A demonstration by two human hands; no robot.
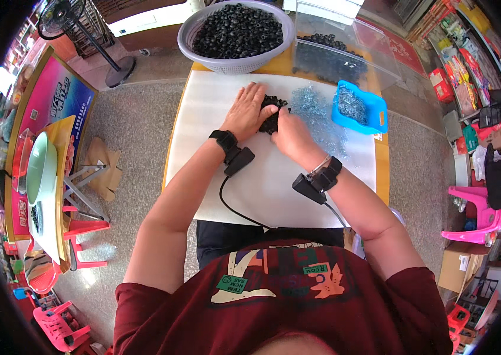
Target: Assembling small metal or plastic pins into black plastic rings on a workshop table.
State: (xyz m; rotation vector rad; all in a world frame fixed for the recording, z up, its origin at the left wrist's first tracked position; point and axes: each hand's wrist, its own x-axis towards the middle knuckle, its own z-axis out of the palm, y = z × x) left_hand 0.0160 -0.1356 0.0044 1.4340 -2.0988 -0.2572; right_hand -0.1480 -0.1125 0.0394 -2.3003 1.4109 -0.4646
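A small pile of black plastic pieces [270, 122] lies on a white sheet [233, 198] covering the table. My left hand [247, 112] rests flat at the pile's left side, fingers stretched out and thumb against the pieces. At the right side of the pile is my right hand [292, 133], its fingers curled inward; whatever they hold is hidden. Right of it, small shiny bluish pieces [309, 102] are scattered over the sheet, too fine to name. More of them fill part of a blue plastic basket [375, 112].
A pale purple colander [236, 64] heaped with black ring-shaped parts stands at the table's far edge. Beside it a clear plastic box [375, 59] holds more black parts. Cables run from both wrist straps toward my lap. A fan [121, 72] stands far left; pink stools [478, 213] are at right.
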